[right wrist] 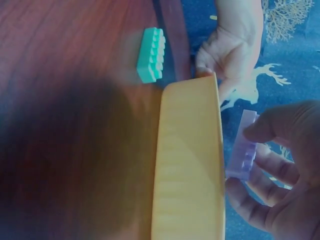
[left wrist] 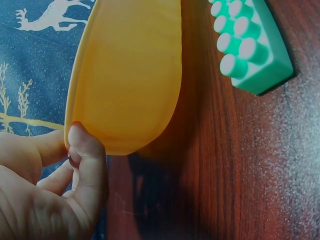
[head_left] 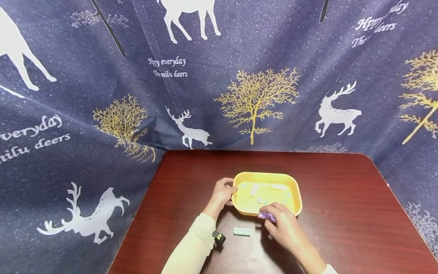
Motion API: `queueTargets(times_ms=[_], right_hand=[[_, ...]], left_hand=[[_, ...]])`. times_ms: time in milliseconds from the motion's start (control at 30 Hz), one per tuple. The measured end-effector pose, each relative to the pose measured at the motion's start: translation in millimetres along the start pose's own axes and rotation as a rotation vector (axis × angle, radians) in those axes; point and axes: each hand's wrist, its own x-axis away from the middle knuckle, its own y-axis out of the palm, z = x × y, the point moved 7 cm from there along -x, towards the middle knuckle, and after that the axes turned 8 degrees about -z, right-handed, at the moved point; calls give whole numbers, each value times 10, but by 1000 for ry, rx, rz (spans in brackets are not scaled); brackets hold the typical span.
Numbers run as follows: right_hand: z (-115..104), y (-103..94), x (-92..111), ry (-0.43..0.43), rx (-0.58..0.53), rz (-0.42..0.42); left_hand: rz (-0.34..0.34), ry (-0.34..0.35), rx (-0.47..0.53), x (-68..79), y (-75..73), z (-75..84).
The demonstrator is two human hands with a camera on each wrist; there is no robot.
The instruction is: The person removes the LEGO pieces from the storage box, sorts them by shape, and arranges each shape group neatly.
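Note:
A yellow plastic bin [head_left: 297,190] stands on the table with several small pieces lying inside. My left hand [head_left: 223,191] pinches the bin's left rim between thumb and fingers, seen close in the left wrist view. My right hand [head_left: 283,224] holds a purple toy building brick [right wrist: 243,147] above the bin's near rim, thumb on one side and fingers on the other. A mint green building brick [head_left: 242,231] lies studs up on the table in front of the bin, apart from both hands.
The dark red wooden table [head_left: 342,198] extends to both sides of the bin. A blue curtain [head_left: 273,45] with deer and trees hangs along its back and sides. Inside the bin lie pale bricks [head_left: 278,187] and small round pieces [head_left: 259,200]. A black device sits on the left wrist.

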Motion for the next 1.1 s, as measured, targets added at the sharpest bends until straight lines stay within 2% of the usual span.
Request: queueTargets(times_ms=[233,500,700,1100], right_hand=[[-19,76,77,10,-23,-17],[-13,208,145,54,-28,-76],[4,265,164,32,-23,-69],[145,467,216,128,-31,-191]], left_hand=[[2,8,5,2,-3,-3],[1,3,5,3,-1,-6],[4,3,9,-19,-8,-3],[-1,3,-7,-31,-8,14]])
